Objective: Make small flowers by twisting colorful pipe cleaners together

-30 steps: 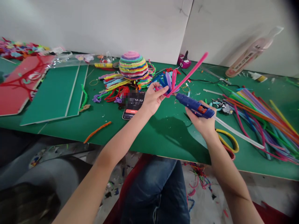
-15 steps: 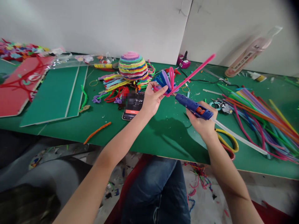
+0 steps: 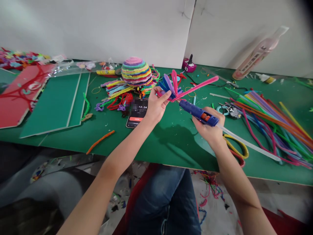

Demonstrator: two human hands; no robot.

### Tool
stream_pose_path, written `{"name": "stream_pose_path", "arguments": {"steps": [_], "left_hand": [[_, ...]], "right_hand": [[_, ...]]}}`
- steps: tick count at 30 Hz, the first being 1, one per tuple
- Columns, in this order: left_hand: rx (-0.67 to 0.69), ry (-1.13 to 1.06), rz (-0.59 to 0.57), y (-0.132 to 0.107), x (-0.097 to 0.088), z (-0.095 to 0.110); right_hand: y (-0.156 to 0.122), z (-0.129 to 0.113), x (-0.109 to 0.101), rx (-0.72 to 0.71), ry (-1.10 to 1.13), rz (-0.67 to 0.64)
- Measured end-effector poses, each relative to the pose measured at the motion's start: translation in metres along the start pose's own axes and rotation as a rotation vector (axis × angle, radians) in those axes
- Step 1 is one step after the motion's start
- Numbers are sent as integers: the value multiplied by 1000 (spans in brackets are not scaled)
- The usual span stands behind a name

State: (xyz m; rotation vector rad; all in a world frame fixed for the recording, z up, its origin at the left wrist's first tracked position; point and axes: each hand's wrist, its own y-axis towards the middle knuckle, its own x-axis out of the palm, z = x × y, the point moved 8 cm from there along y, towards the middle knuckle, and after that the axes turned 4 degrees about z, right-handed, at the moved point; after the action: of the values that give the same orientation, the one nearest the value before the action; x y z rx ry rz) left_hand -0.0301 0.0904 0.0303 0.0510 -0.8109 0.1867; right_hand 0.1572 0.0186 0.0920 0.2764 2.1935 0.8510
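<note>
My left hand (image 3: 155,106) pinches a pipe-cleaner flower (image 3: 170,85) of blue, purple and pink loops, held above the green table (image 3: 171,137). A long pink pipe cleaner (image 3: 201,85) sticks out of it to the right. My right hand (image 3: 209,130) is closed round a blue hot glue gun (image 3: 198,113), its nozzle pointing up-left at the base of the flower. A clear glue stick (image 3: 249,143) trails out of the gun's back end to the right.
A phone (image 3: 137,112) showing a timer lies by my left hand. Behind it stand a striped pipe-cleaner dome (image 3: 136,70) and loose loops. A bundle of pipe cleaners (image 3: 276,120) and scissors (image 3: 236,150) lie right. Green boards (image 3: 58,101) and a red board (image 3: 19,94) lie left.
The long pink pipe cleaner has swung down from steeply raised to nearly level. The glue gun's nozzle has closed in on the flower's base. Both hands shifted slightly left in view.
</note>
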Motion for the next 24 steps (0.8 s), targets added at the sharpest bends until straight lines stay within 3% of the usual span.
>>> {"name": "stream_pose_path", "arguments": {"steps": [8, 20, 24], "left_hand": [[78, 69, -53, 1, 1, 5], [94, 89, -26, -2, 2, 8], [16, 66, -55, -4, 7, 5]], "right_hand": [[-2, 2, -1, -1, -15, 11], [-3, 4, -5, 28, -34, 77], [3, 26, -10, 137, -129, 123]]}}
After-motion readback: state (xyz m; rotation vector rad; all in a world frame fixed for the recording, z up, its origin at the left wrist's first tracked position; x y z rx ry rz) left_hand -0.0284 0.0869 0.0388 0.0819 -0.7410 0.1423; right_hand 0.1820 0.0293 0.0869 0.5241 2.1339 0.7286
